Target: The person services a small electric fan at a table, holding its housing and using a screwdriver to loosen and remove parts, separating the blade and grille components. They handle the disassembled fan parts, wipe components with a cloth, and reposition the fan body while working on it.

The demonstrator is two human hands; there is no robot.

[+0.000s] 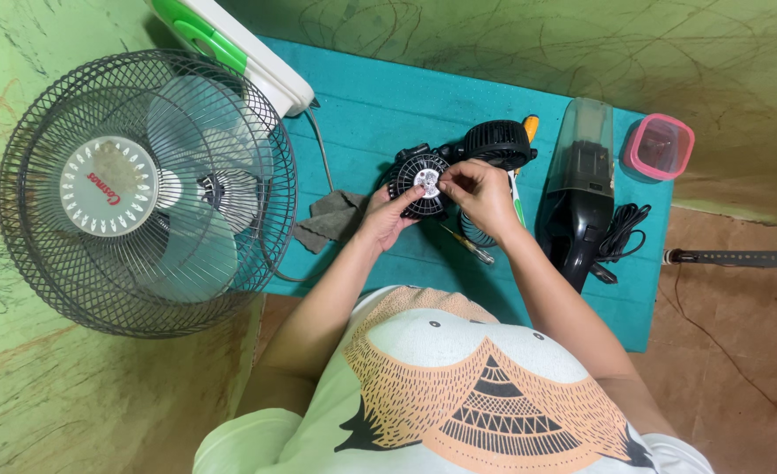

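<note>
Two hands grip one small black fan grille (421,183): left hand (387,218) closed on its lower rim, right hand (479,193) pinching at its white hub. Disassembly appears partway. Beyond the right hand: one fan housing (496,143); below it, one screwdriver (471,245). Left: one grey cloth (329,219).

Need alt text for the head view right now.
Both hands grip a small black fan over a teal mat: left hand underneath, right hand at its white hub. A large standing fan lies left, a handheld vacuum right.
</note>
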